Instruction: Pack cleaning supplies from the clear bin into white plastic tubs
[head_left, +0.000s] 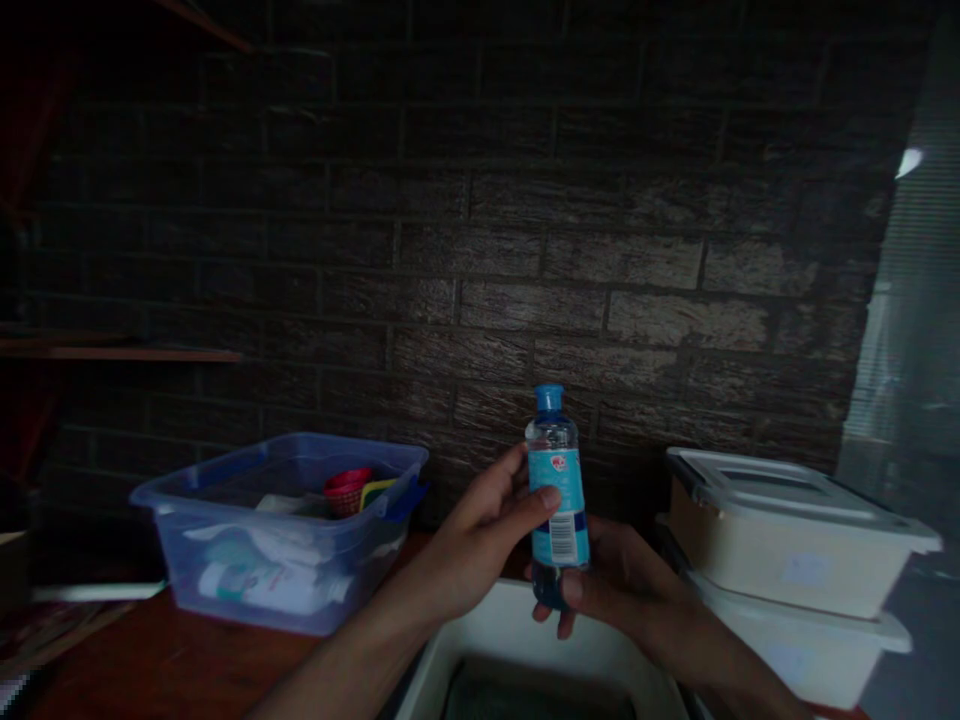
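A clear bottle with a blue cap and a light blue label with a barcode is held upright in front of me. My left hand wraps its upper left side, the thumb lying across the label. Around the lower right side and base, my right hand closes with its thumb near the bottom. Below both hands stands a white open tub with something dark inside, which I cannot make out.
At left, a translucent blue bin holds a red basket, a white bottle and cloth-like items on the wooden table. Two stacked lidded boxes stand at right. A dark brick wall rises behind; shelves jut out at left.
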